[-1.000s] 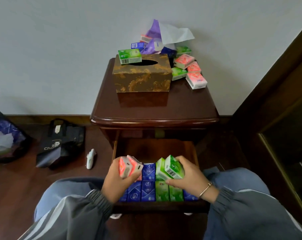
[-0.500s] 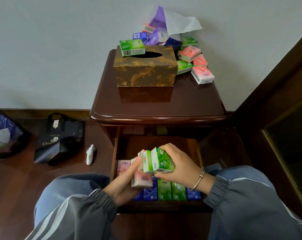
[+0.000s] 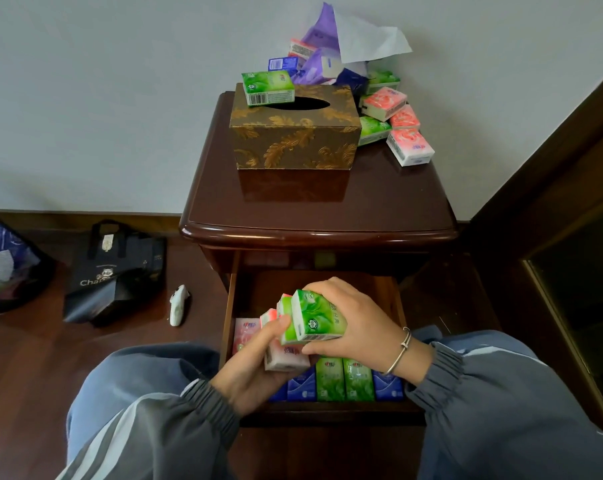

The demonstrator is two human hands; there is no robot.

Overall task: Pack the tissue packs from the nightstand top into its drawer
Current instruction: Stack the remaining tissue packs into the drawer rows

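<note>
Head cam, only view. The right hand point(image 3: 355, 323) is wrapped round the green packs point(image 3: 313, 320) (looks like two) over the open drawer point(image 3: 327, 414). The left hand point(image 3: 255, 368) grips a pink pack point(image 3: 286, 356) right under them, touching.

In the drawer a row of blue + green packs point(image 3: 345, 379) stands along the front, w/ a flat pink one point(image 3: 246, 336) at the left.

Risk imo: both hands are full and crowded over one spot. A pack could squeeze out of the double grip, or a hand could knock the standing row over on the way down.

Plenty's left on the nightstand top point(image 3: 310, 209):
- one green pack point(image 3: 267, 87) on the brown tissue box point(image 3: 293, 140)
- a pink/green heap point(image 3: 397, 123) at the back right, by a purple wrapper point(image 3: 320, 39)

The box blocks part of the reach to that heap. A black bag point(image 3: 120, 271) sits on the floor to the left, well apart.
</note>
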